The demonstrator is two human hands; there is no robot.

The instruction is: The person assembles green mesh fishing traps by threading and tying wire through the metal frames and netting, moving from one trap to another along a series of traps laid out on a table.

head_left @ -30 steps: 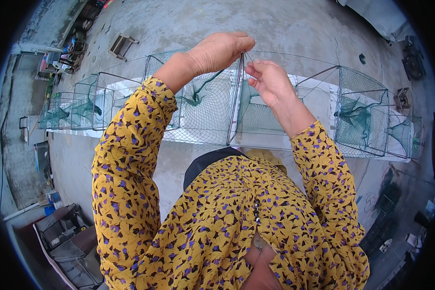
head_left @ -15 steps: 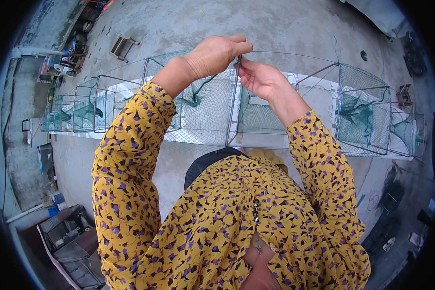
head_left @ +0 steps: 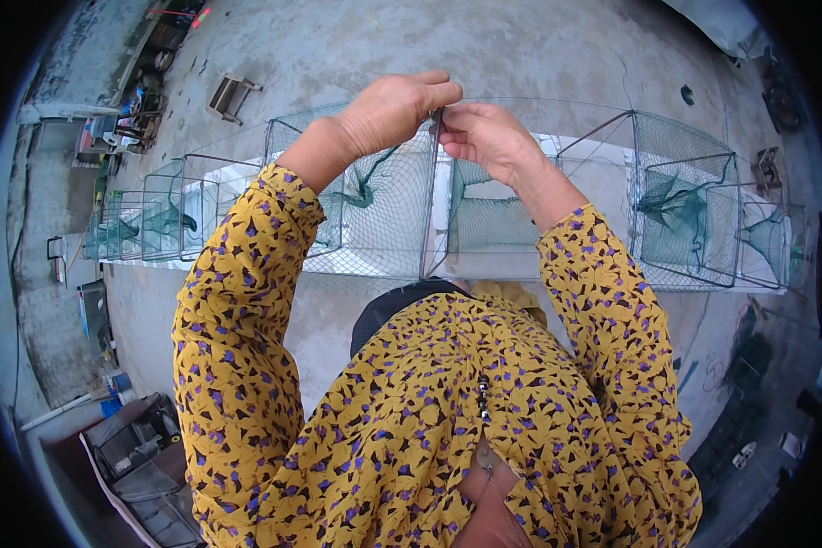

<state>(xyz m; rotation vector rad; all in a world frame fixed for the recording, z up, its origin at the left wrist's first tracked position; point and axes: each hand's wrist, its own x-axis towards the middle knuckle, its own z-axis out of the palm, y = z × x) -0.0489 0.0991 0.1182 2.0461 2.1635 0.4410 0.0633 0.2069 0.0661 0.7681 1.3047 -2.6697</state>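
A long folding net trap point(head_left: 384, 215), green mesh on thin dark rectangular frames, stretches from left to right in front of me. My left hand point(head_left: 395, 105) and my right hand point(head_left: 493, 139) meet at the top of one upright frame point(head_left: 428, 224) near the middle. Fingers of the left hand are closed over the frame's top corner from the left. From the right, the right hand pinches at the same corner, its fingers curled. Any small thing between the fingertips is hidden. Green mesh funnels point(head_left: 676, 208) show inside several sections.
Long white boards or a bench point(head_left: 603, 157) lie beneath the trap. A small wooden stool point(head_left: 232, 98) stands at the far left. Dark green netting point(head_left: 744, 365) lies on the concrete at right. Worn seating point(head_left: 137, 447) is at the lower left, and a dark wheel point(head_left: 783, 96) at the far right.
Both hands have shifted slightly left, still together at the frame's top corner. The frame's top has moved left with them.
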